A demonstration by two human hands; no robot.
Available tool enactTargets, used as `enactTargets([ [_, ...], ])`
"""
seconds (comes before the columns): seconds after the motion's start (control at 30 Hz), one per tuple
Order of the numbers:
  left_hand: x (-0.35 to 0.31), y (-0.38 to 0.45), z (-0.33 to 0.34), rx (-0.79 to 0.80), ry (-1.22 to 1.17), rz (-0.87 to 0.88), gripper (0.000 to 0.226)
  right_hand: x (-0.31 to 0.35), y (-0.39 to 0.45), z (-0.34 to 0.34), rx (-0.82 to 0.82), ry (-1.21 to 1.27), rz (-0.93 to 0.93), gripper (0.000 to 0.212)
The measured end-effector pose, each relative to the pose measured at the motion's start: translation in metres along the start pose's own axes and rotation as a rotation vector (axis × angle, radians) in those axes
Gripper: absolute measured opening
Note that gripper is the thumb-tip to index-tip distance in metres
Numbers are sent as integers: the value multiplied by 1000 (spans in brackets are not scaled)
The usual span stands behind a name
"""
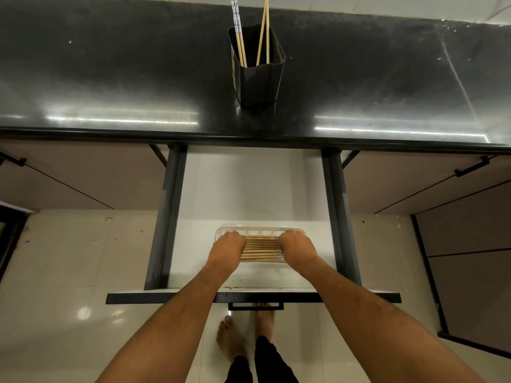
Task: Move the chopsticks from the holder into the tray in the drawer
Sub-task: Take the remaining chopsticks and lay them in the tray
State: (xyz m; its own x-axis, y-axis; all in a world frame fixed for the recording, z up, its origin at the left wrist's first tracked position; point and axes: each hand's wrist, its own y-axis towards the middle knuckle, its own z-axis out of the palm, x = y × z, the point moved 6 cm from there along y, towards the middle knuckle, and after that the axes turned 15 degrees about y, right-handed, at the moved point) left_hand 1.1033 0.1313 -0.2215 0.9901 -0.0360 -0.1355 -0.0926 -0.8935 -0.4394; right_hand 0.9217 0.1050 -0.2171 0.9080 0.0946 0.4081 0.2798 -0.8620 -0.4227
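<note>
Holder (258,76) on counter (110,78); nothing blocks tray (260,230).

Chopsticks split between holder and tray.
Four chopsticks (250,34) stand tilted in the black holder (257,76) mid-table; a flat row of wooden chopsticks (261,248) lies side by side in the clear tray (260,232) near the open drawer's (237,189) front edge.

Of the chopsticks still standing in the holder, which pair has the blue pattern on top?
The left pair in the holder: its upper ends are white with blue markings. The right pair is plain wood.
</note>
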Motion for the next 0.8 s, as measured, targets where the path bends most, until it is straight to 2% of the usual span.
enactTargets([
  [0.17,0,-2,2,14,10,1,16,-4,0,6,8,-33,-1,24],
  [0.6,-3,-2,7,20,64,10,21,-5,-2,11,38,-60,-18,25],
  [0.8,-9,-6,-5,-89,107,18,22,4,-8,0,-11,-54,-77,25],
])
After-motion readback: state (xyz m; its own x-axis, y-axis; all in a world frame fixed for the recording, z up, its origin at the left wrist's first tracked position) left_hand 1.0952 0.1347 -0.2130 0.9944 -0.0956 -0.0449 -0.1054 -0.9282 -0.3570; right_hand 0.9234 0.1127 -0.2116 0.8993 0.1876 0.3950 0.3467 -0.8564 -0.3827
